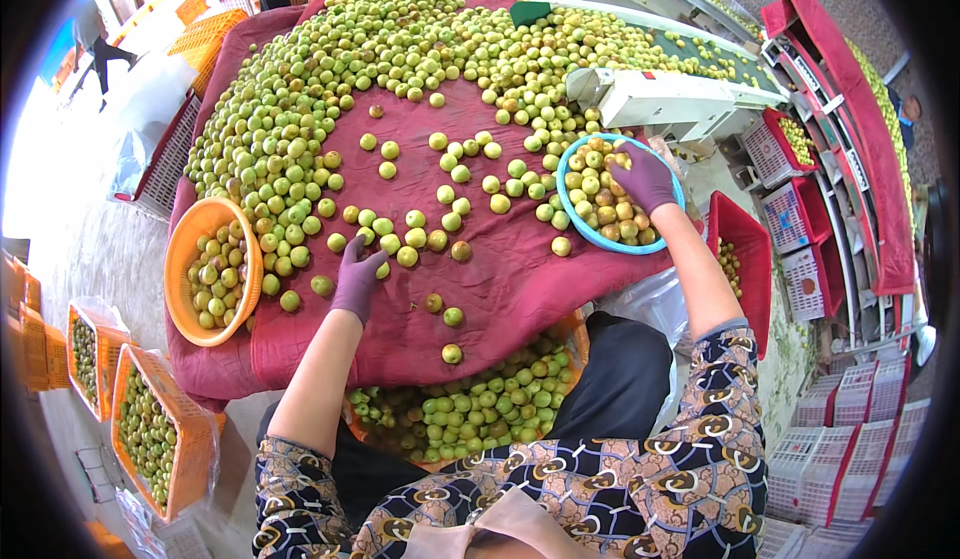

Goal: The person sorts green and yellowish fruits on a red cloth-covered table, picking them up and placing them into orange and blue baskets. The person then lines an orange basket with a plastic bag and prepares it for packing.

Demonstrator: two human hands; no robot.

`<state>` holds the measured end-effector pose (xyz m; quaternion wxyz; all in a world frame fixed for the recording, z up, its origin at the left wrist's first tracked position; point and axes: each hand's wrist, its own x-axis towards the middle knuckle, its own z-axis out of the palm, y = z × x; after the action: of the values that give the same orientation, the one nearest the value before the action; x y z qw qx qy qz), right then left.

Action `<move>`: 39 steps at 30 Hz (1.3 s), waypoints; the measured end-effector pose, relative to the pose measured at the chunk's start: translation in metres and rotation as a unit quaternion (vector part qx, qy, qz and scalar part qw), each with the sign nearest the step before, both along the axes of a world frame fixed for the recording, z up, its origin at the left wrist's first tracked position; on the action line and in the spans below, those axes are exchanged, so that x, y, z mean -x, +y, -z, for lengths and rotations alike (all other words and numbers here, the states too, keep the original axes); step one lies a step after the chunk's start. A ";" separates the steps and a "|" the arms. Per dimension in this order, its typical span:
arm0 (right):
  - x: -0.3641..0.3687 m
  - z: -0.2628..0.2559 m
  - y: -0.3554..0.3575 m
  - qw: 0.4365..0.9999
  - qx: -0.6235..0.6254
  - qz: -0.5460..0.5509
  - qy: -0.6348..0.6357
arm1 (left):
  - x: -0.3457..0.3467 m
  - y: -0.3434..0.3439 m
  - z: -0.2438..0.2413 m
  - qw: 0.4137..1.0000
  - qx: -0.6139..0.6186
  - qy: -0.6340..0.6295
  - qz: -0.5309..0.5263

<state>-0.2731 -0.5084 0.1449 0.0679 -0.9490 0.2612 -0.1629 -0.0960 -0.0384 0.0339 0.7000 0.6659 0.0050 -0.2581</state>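
My left hand (pixel 358 281), in a purple glove, is low over the red cloth (pixel 420 319) with thumb and fingers apart. Small round green fruits lie around it; one fruit (pixel 382 270) shows beside the thumb, partly covered by the hand. My right hand (pixel 643 176), gloved the same way, reaches into a blue plastic basket (pixel 568 210) at the right of the table. Browner fruits (pixel 604 195) fill this basket, and the fingers touch those near its top. Whether they grip one is hidden. An orange plastic basket (pixel 174 274) with brownish fruits stands at the left edge.
A large heap of green fruits (pixel 420 33) covers the table's far side. A white-framed conveyor (pixel 667 101) joins it at the right. Below the cloth's front edge sits a container of fruits (pixel 487 409) between my knees. Orange crates (pixel 165 439) and a red crate (pixel 739 259) flank the table.
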 end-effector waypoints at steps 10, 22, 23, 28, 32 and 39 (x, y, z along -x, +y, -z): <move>0.000 0.006 -0.021 0.980 0.153 -0.061 -0.107 | -0.040 -0.002 0.052 0.927 -0.194 -0.319 0.000; -0.247 0.121 -0.072 0.872 -0.303 0.383 -0.036 | -0.102 -0.020 0.043 0.797 -0.319 -0.509 0.067; -0.265 0.121 -0.036 0.891 -0.230 0.386 -0.058 | -0.101 -0.009 0.042 0.798 -0.330 -0.501 0.064; -0.315 0.133 -0.055 0.912 -0.288 0.272 -0.103 | -0.096 -0.024 0.038 0.796 -0.327 -0.500 0.101; -0.365 0.141 -0.053 0.847 -0.445 0.017 -0.290 | -0.099 -0.020 0.034 0.802 -0.311 -0.500 0.105; -0.352 0.162 -0.050 0.957 -0.101 0.232 -0.139 | -0.100 -0.013 0.030 0.811 -0.317 -0.472 0.138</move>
<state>0.0791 -0.5583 -0.0172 0.1598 -0.8184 0.4774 -0.2773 0.0039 -0.0516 0.0041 0.3230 0.8845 -0.3365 0.0105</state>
